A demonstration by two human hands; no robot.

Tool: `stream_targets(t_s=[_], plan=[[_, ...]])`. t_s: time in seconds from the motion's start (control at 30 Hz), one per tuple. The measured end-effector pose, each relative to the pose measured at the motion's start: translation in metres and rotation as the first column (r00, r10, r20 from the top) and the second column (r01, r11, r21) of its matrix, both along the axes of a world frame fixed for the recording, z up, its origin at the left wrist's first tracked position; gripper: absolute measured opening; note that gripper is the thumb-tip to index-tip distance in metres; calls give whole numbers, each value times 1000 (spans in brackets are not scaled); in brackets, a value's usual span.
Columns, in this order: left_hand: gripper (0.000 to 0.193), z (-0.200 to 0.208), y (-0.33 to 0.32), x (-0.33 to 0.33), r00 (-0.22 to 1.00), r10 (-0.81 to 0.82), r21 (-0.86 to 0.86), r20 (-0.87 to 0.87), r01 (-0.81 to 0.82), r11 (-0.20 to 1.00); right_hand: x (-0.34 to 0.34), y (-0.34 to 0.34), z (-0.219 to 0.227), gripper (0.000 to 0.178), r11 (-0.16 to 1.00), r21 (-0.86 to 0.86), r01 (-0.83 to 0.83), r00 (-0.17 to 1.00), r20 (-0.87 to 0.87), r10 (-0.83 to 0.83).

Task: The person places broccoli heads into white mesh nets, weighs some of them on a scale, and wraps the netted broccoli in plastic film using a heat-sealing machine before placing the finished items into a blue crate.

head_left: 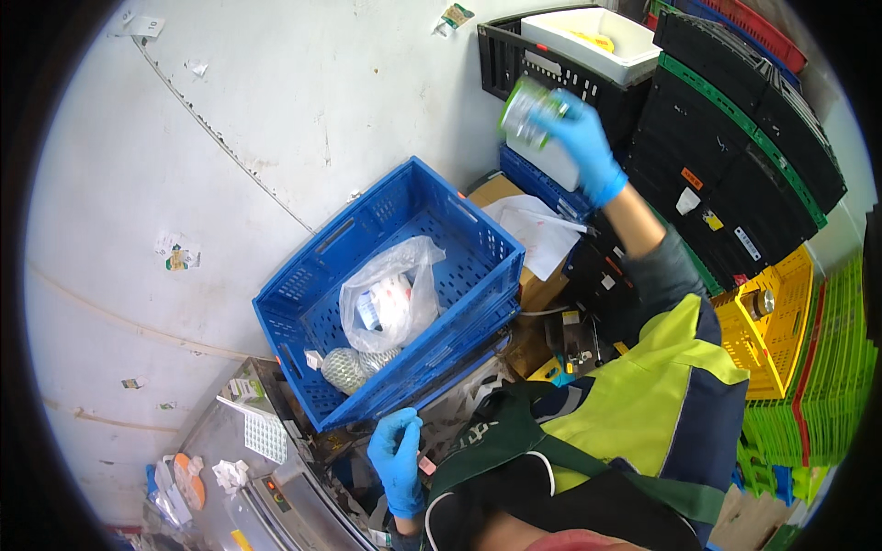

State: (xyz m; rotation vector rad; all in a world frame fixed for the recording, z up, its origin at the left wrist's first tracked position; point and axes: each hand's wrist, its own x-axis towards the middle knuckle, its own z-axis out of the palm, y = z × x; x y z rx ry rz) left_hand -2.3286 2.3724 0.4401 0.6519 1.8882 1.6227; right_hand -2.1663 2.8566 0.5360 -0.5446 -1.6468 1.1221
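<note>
Held up toward the far right is a cylindrical container (526, 112) with green ends and a pale, see-through-looking side, smeared by motion. My blue-gloved right hand (581, 138) grips it by one end. Below and left of it, a blue plastic crate (464, 225) sits tilted on another one. Inside lie a clear plastic bag (418, 262) with white and reddish packages and a net-wrapped pale bundle (345, 370). Just off the crate's near edge is my blue-gloved left hand (397, 464), its fingers loosely bent, a gap between thumb and fingers, and nothing visible in it.
Black crates (680, 156) are stacked at right, beside a white tub (634, 46). A yellow crate (781, 321) holding a jar stands above green crates (818, 395). A metal machine (303, 500) with an egg tray (265, 436) is at lower left. A white wall (239, 110) rises behind.
</note>
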Motion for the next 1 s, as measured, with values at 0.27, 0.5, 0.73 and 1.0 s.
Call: stream_targets(t_s=[0.27,0.5,0.73,1.0], plan=[[18,1,29,8,999,-26,-129,39,31,991,11,148,63,33,937,261,233,922,247,-298],[18,-39,33,-5,1000,0,-118,-31,-3,993,-107,-32,-36,21,897,98,-431,797,507,328],[17,-45,59,-22,997,34,-102,74,-26,994,-249,-132,-175,20,582,285,-762,534,785,314],[17,-61,46,-27,992,125,-102,-29,-127,987,-350,-141,-254,24,425,313,-849,462,830,312]])
